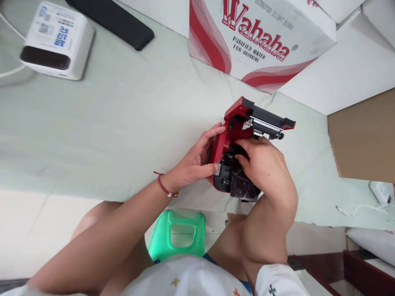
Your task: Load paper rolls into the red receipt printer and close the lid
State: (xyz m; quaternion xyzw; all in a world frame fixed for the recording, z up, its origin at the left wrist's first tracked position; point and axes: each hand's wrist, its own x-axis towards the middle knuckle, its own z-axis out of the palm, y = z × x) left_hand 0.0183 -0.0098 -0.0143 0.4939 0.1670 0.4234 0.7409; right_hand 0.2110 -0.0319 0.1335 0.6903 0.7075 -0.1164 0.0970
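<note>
A red label printer [219, 144] with a black interior stands near the table's front edge, its lid [265, 117] raised. On the inside of the lid runs a dark roller with metal parts. My left hand [197, 158] grips the printer's left wall, with the thumb on a grey piece at its front corner. From the right, my right hand [262, 158] reaches into the body. Its thumb and fingers are closed around a roll of shiny black film, and the fingertips are partly hidden. A loose end of the black film [243, 183] hangs over the front of the printer.
Behind stands a Wahaha water carton [243, 45]. At the back left are a white boxy device [58, 41] with a cable and a long black object [117, 22]. A brown cardboard panel [364, 135] is at right. Below the table edge sits a green plastic stool [160, 234].
</note>
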